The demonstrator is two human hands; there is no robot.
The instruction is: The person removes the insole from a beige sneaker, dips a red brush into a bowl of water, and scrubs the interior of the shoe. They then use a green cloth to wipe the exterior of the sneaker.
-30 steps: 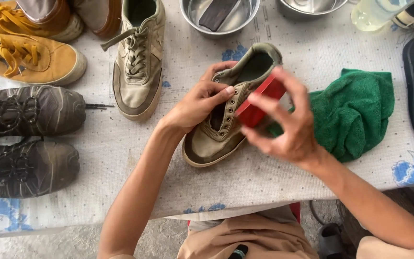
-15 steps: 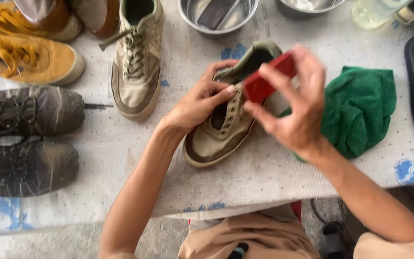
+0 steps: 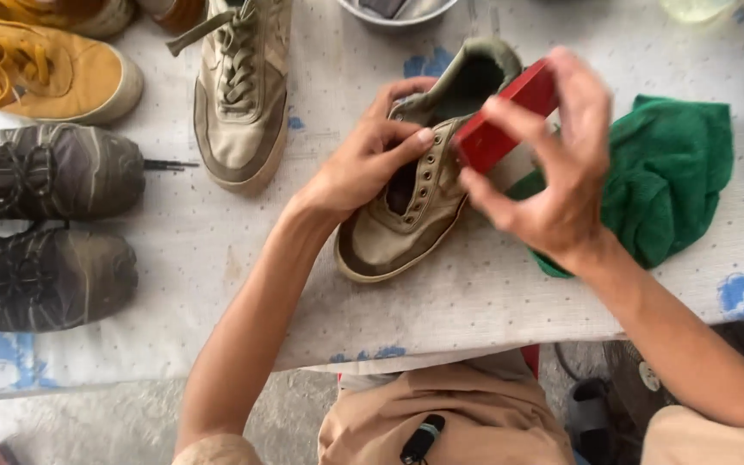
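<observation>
**Bright daylight, motion blur on one hand**

Even, soft daylight across the whole frame; no harsh glare. Shadows faint and short, sitting under the laceless shoe (image 3: 406,215) and the forearms toward 6 o'clock. Right hand (image 3: 553,185) and the red block (image 3: 505,129) it grips are smeared by motion blur, edges soft. Left hand (image 3: 363,168) sharper. Green cloth (image 3: 673,185) slightly soft. Corners at 1 and 3 o'clock blurred, mild wide-angle stretch at edges. White tablecloth (image 3: 475,301) near overexposed.
</observation>
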